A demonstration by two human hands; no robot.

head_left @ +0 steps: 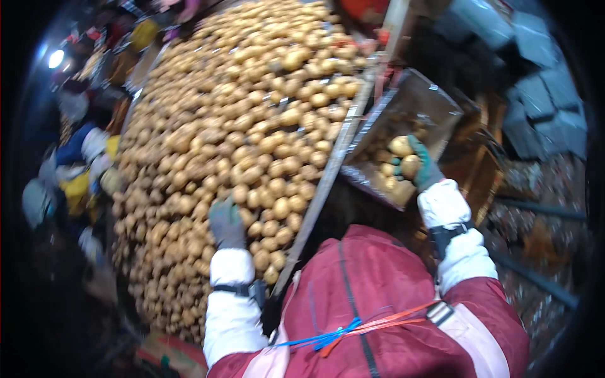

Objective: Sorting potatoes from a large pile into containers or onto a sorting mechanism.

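Observation:
A wide heap of potatoes covers the slanted surface in front of me. My left hand, in a grey and green glove, lies over the near part of the heap, its fingers reaching onto the potatoes; nothing shows in its grasp. To the right stands a box with a clear plastic liner and some potatoes inside. Over this box, my right hand, in a green glove, is closed around potatoes, its fingers curled about them.
A long rail borders the heap on its right, between it and the box. Brown cartons stand right of the box. Stacked grey-blue packs fill the far right. Other people work along the left side, near a bright lamp.

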